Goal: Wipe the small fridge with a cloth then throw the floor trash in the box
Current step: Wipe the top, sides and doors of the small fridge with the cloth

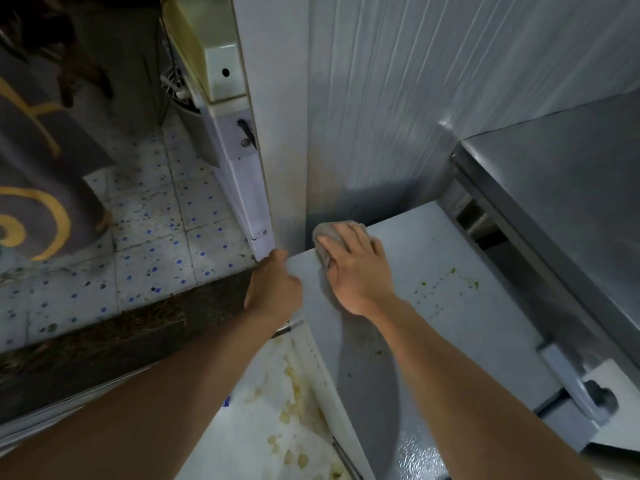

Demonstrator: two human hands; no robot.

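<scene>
Two jobs make up this task, and we judge ourselves in the first: wiping. The small fridge (450, 306) fills the lower right of our view, its grey top facing us, wedged between a ribbed wall panel (433, 98) and a steel counter (571, 188). To its left lies the speckled tiled floor (156, 237), with a dark strip of debris (121, 334) along its near edge. Our right hand (353, 268) presses the cloth (325, 237) flat against the fridge top at its far left corner, fingers spread over the bunched grey fabric. Our left hand (273, 289) is curled at the fridge's left edge, apparently bracing; whether it clasps anything we cannot tell. Small yellowish spots (450, 275) remain further right on the top, so the next stroke likely calls for sweeping the cloth that way. We see no box.
</scene>
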